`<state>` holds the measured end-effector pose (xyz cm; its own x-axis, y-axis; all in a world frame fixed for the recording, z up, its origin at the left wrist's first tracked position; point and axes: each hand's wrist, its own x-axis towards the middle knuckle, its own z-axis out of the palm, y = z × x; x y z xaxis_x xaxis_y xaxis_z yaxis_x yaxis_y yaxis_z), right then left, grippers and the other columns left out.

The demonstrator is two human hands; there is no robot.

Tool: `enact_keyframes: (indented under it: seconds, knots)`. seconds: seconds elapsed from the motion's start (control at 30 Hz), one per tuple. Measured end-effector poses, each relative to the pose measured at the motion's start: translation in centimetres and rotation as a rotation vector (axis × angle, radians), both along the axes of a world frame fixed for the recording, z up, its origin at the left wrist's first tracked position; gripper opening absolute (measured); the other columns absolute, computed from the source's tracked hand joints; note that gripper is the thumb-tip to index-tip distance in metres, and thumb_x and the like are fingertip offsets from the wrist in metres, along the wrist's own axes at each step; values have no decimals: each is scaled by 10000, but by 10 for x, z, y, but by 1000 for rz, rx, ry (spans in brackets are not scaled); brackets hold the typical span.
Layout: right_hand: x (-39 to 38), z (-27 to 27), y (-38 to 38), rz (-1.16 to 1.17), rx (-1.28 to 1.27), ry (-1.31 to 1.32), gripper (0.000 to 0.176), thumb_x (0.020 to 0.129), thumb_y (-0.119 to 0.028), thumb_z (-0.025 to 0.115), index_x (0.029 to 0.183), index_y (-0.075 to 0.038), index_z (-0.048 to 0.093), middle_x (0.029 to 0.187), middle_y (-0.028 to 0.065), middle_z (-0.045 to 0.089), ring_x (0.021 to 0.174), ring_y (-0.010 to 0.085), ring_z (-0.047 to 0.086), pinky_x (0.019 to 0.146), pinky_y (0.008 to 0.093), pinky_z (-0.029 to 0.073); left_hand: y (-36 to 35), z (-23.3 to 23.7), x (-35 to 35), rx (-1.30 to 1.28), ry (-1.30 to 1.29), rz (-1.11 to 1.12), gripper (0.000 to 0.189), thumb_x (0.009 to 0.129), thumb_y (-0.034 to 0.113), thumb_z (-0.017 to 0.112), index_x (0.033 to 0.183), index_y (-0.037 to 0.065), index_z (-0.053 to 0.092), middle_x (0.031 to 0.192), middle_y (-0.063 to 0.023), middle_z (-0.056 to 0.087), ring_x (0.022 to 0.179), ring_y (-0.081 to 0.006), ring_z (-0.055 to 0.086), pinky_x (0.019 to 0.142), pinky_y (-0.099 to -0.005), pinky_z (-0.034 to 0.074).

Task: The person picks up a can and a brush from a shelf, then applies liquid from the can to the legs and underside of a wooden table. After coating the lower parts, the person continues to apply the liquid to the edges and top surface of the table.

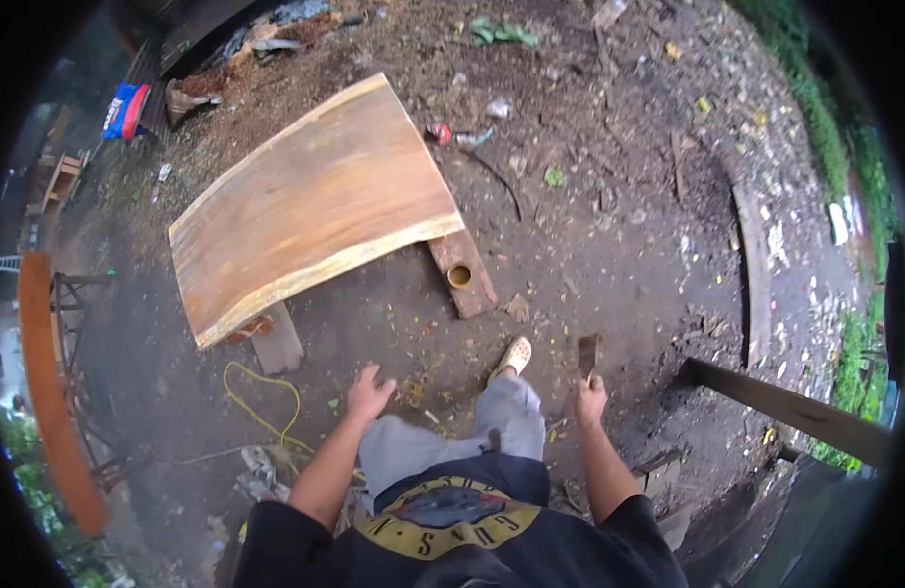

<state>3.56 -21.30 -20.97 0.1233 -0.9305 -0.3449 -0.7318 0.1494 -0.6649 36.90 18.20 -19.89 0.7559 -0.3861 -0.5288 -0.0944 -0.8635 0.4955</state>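
My right hand (591, 399) is closed round the handle of a paintbrush (590, 355), its wide brown end pointing forward. My left hand (371, 394) hangs open in front of my left thigh, fingers loosely bent, with nothing seen in it. Ahead and to the left lies a wide wooden slab (315, 201) with pale, wavy edges, raised on supports. A brown board (462, 274) sticks out from under its near right corner. On that board stands a small round container (458, 276) with brownish contents. Neither hand touches the slab.
A yellow cord (294, 407) loops over the dirt to my left. A grey board (277, 338) juts from beneath the slab. Far left stands a long orange-brown plank (52, 392). On the right, a wooden beam (786, 410) slants across, and scraps litter the ground.
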Motion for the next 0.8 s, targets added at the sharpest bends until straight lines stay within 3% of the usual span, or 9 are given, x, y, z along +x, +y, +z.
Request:
enact_keyframes:
  seconds: [0.17,0.23,0.3,0.47,0.6,0.67,0.7,0.73,0.8]
  knots:
    - [-14,-60,-84,-110,69,-133,237,850,-163,618,971,40,612,804,158,616,718,245,559,732,388,489,-175,0,3,67,32,-215,730,839,393,771,1435,82,486,1425,-216,544,1351,-389,505,1135,-467,415]
    - [-6,-60,-99,-139,149,-186,118,869,-116,618,908,-10,582,772,47,533,680,145,480,646,325,426,-227,-17,13,75,14,-260,769,829,381,780,1452,72,453,1451,-224,517,1371,-398,481,1143,-477,406]
    - [11,-59,-109,-182,211,-273,79,884,-82,601,835,-74,539,718,-43,417,639,64,392,567,267,354,-273,-57,31,99,-13,-258,851,805,382,800,1488,67,402,1488,-233,473,1390,-410,452,1147,-486,400]
    - [-22,-137,-108,-304,238,-362,92,908,-24,590,845,-69,541,825,-23,439,670,72,436,563,243,368,-341,-201,70,236,-123,-284,1169,705,430,878,1598,86,207,1573,-257,358,1449,-430,363,1186,-483,364]
    - [-79,-204,-92,-449,334,-349,102,902,5,592,808,-18,564,985,27,480,714,103,466,565,269,409,-379,-311,87,298,-20,131,1346,644,559,899,1616,52,117,1581,-305,327,1468,-440,345,1209,-479,328]
    - [-97,-230,-80,-335,244,-189,124,913,-42,587,841,-109,511,805,-24,443,626,68,425,511,236,358,-379,-378,79,212,13,450,1393,647,591,891,1617,21,70,1584,-321,316,1465,-448,354,1207,-481,327]
    - [-84,-226,-83,-508,343,-244,126,916,-59,584,854,-133,503,744,-40,434,580,59,405,485,229,336,-379,-407,75,167,24,610,1417,648,607,887,1618,6,47,1585,-329,311,1463,-452,358,1207,-482,326]
    - [-65,-218,-89,-695,424,-297,129,919,-76,581,867,-156,495,684,-55,424,533,50,384,459,222,314,-393,-408,71,248,71,692,1474,643,650,874,1613,-21,-10,1590,-338,303,1456,-461,371,1207,-478,327]
    - [-76,-238,-80,-704,446,-304,124,922,-74,576,870,-154,497,680,-55,431,521,47,380,444,224,308,-413,-421,62,231,98,789,1480,639,665,867,1614,-12,-17,1584,-337,315,1448,-469,380,1206,-493,326]
